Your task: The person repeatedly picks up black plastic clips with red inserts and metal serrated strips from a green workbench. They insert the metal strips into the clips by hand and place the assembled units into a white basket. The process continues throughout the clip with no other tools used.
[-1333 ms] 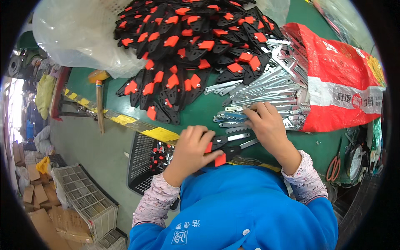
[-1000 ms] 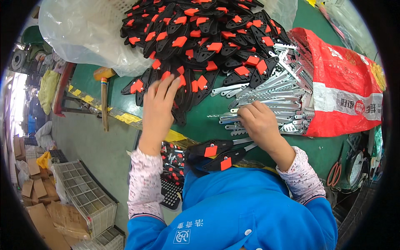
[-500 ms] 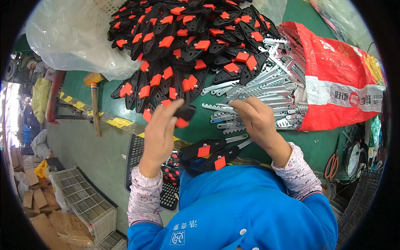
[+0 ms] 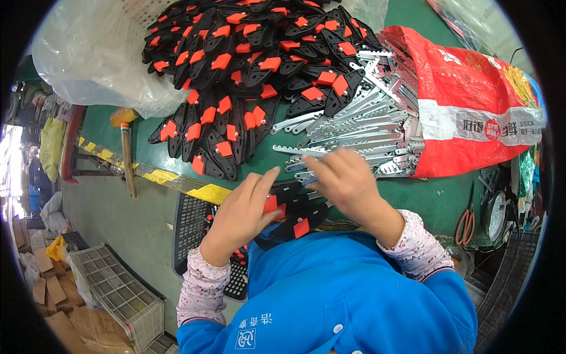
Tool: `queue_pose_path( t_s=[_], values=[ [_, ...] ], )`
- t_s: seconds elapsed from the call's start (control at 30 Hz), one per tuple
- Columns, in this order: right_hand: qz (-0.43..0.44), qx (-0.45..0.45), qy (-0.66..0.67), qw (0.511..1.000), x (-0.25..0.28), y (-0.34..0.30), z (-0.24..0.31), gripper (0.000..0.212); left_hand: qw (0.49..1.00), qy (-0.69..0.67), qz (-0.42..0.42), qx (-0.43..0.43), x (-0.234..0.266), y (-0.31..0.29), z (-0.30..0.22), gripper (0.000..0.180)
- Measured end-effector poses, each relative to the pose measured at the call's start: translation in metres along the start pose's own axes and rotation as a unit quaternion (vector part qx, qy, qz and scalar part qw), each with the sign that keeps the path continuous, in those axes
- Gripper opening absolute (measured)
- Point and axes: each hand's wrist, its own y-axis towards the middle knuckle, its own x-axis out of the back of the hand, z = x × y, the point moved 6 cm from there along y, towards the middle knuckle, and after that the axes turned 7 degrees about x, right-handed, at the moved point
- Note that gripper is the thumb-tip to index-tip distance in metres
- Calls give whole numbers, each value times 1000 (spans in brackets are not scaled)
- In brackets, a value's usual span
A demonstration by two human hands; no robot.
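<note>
Near the table's front edge, my left hand [image 4: 240, 207] grips a black plastic piece [image 4: 286, 190] with a red block on it. Close against its right end is my right hand [image 4: 346, 184], fingers pinched on a toothed metal strip that they mostly hide. Whether the strip sits inside the black piece I cannot tell. Just below, against my blue top, lies another black piece with a red block [image 4: 301, 227]. Beyond my hands spreads a heap of loose toothed metal strips [image 4: 359, 133]. To its left, a large pile of black pieces with red blocks [image 4: 236, 76] covers the table.
A red sack [image 4: 466, 82] lies behind the strips at the right. Clear plastic sheeting [image 4: 88, 71] is at the far left. A mallet [image 4: 127, 147] hangs over the left table edge. Red-handled scissors [image 4: 465, 227] lie at the right. A dark crate [image 4: 190, 233] stands below the table edge.
My left hand has come down and nearer with a black piece. My right hand has moved left and down from the strip heap, and the two hands now meet.
</note>
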Motion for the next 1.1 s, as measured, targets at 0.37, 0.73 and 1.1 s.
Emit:
queue_pose_path(
  t_s=[0.37,0.73,1.1],
  values=[
    [15,-15,142,990,-10,-1,13,45,998,31,18,-48,-8,2,0,65],
    [58,-63,-44,995,-45,16,-34,16,994,55,-14,-94,-23,-2,16,57],
    [-57,-141,197,969,-21,5,-2,19,993,5,-72,-98,-17,0,1,50]
  ],
)
